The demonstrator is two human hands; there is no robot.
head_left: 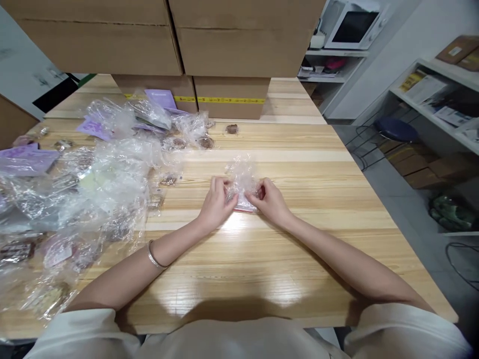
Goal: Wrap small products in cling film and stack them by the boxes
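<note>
Left hand [217, 203] and right hand [274, 201], nearly closed, pinch a crinkled clear bag [243, 180]. Gentle, even tension should avoid tearing.

The shirt [228, 341] is pale and short-sleeved, the bracelet [152, 257] perhaps metal.

A small, clear plastic bag [242, 175], crinkled and shiny, with a thin red line along its near edge. Its far part fans out loosely over the pale wooden tabletop [318, 194]; its sides sit between the left hand [217, 203] and right hand [272, 200].
</note>
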